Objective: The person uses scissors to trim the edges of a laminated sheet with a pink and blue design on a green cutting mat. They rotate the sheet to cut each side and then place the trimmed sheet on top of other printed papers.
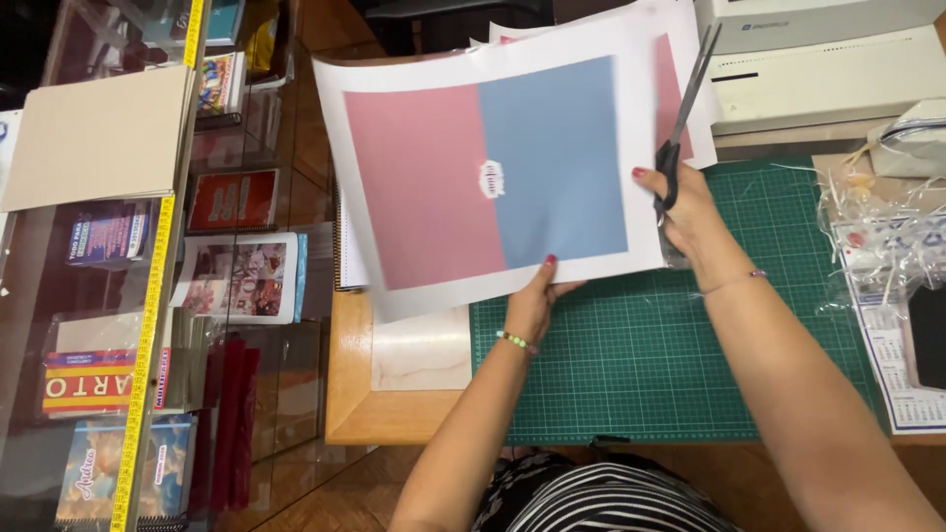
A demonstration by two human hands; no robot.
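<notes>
My left hand (537, 300) grips the lower edge of a white printed sheet (493, 167) with a pink left half and a blue right half and a small white mark at its centre. The sheet is held up, tilted over the desk. My right hand (685, 202) holds black-handled scissors (688, 108) at the sheet's right margin, blades pointing up and away. More printed sheets (680, 89) lie behind the held one.
A green cutting mat (650, 365) covers the wooden desk (355, 414). A white printer (818, 69) stands at the back right, with plastic wrapping (877, 227) and a calendar (902, 384) at the right. To the left is a glass display case (128, 296) of books, edged with a yellow tape measure (148, 325).
</notes>
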